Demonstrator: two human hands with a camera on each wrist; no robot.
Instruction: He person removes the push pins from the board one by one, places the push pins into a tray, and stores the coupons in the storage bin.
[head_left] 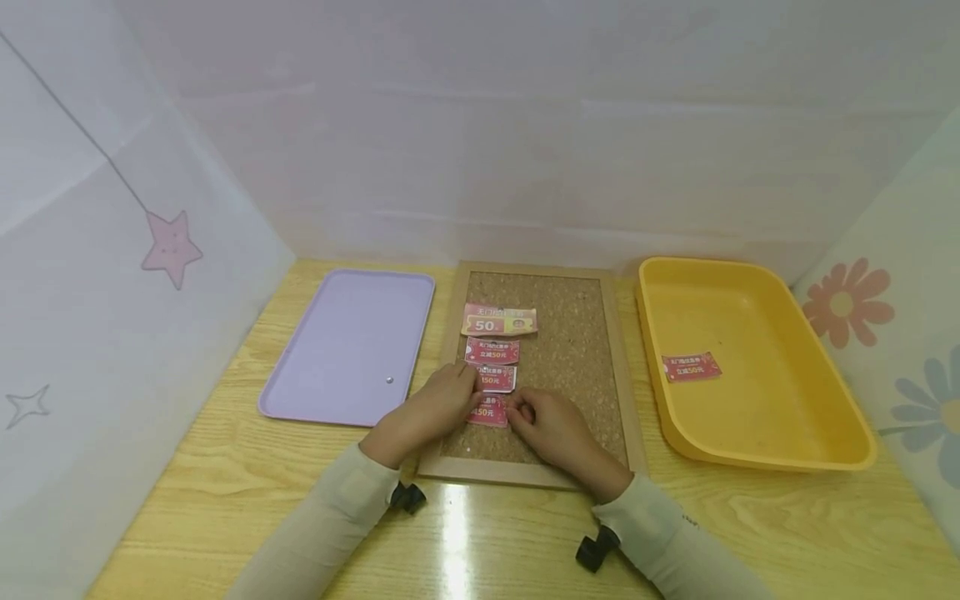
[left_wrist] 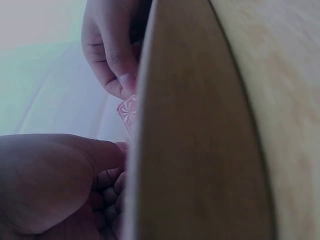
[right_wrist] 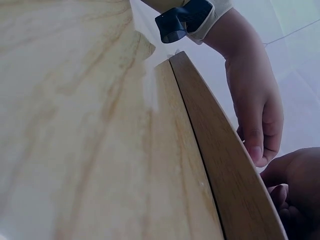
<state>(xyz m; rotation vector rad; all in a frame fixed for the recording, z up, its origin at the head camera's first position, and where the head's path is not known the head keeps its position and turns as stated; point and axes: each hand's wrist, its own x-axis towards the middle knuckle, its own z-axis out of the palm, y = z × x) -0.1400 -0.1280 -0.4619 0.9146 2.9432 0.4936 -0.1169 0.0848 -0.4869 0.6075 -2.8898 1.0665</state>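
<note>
Pinching is what your right hand (head_left: 551, 425) does: its thumb and fingers hold the right edge of the lowest coupon (head_left: 491, 412), which lies on the lower part of the cork board (head_left: 573, 358). Your left hand (head_left: 442, 398) is at the left end of this same coupon, with its fingers curled; whether it pinches the paper I cannot tell, because the fingers hide that place. Above, three more coupons (head_left: 492, 351) form one column on the cork. At your left is the purple tray (head_left: 352, 333) with one small shiny piece (head_left: 389, 380), and at your right the yellow bin (head_left: 757, 408) contains another coupon (head_left: 691, 367).
</note>
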